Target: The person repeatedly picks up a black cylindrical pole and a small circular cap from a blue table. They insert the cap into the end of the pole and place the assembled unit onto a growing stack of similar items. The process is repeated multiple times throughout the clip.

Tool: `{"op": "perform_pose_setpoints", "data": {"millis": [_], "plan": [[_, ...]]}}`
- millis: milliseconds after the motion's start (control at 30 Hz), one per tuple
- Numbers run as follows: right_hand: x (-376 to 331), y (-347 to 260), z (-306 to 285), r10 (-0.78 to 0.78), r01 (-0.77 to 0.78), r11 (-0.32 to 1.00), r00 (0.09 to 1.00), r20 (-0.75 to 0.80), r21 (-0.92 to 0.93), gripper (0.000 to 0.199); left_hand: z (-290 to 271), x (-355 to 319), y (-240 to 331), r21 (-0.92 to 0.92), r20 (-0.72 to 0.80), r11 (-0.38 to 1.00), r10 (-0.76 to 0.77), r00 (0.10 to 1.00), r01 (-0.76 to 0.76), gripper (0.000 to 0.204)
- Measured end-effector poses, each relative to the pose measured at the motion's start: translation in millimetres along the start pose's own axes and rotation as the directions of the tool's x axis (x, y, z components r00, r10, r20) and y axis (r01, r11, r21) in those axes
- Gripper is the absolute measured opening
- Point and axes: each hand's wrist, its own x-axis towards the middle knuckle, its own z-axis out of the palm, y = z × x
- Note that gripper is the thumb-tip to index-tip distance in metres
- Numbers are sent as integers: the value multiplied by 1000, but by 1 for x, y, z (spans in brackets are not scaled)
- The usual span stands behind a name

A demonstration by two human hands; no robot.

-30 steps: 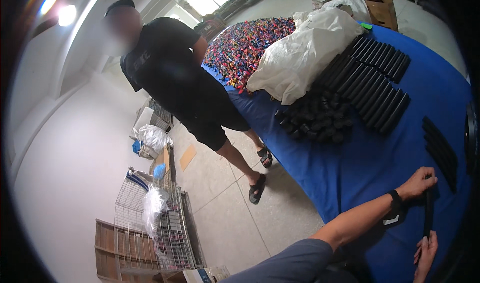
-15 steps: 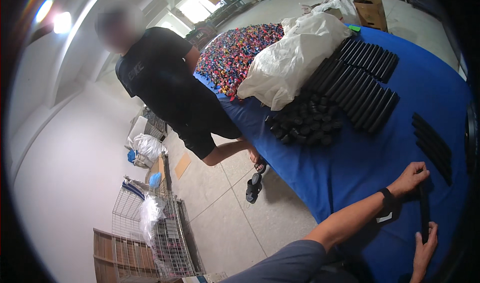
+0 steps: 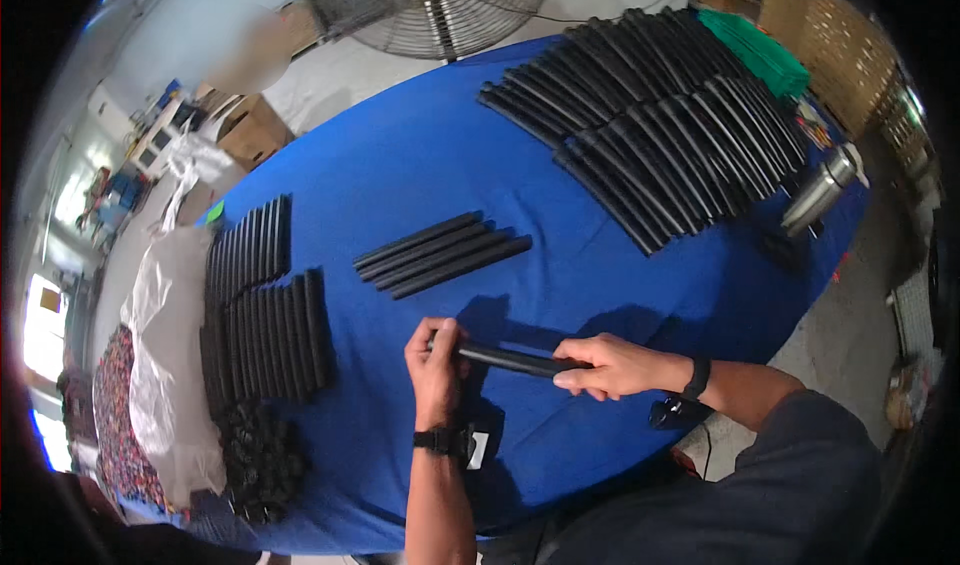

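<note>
A slim black tube (image 3: 508,359) is held level above the blue-covered table in both hands. My left hand (image 3: 433,363) is closed round its left end, thumb on top. At the other end, my right hand (image 3: 612,367) grips it between thumb and fingers. Just beyond the hands lies a small row of similar black tubes (image 3: 445,255), side by side on the cloth. What the tube's ends look like is hidden by my fingers.
A large bank of black tubes (image 3: 650,125) covers the far right, beside a green basket (image 3: 755,53) and a metal bottle (image 3: 825,190). More tubes (image 3: 270,335), black caps (image 3: 262,460), a white sack (image 3: 170,365) and small colourful pieces (image 3: 120,415) lie left. A fan (image 3: 435,10) stands behind.
The view has swung to the right, from the co-worker and the colourful heap to the tubes. Both hands still hold a tube; the right hand is now fully in view.
</note>
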Motion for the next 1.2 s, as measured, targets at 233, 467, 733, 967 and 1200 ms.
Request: {"op": "perform_pose_setpoints", "data": {"millis": [233,467,733,967,1200], "plan": [[5,31,7,-626,357,605,765,-149,-712,29,-3,-2,-13,-161,63,986,44,997,-34,41],[11,-5,-154,-735,24,585,438,-518,-810,27,-2,-3,-15,-69,51,995,78,996,-74,53],[30,30,-407,-591,-613,460,328,-737,-642,42,0,7,-25,-78,68,995,70,995,-65,36],[61,37,-437,-478,-693,439,358,-802,-572,42,-2,3,-16,-39,21,999,37,999,-36,32],[61,39,-455,-456,-744,395,351,-817,-540,39,2,3,-15,-43,-7,999,4,1000,-4,27]]}}
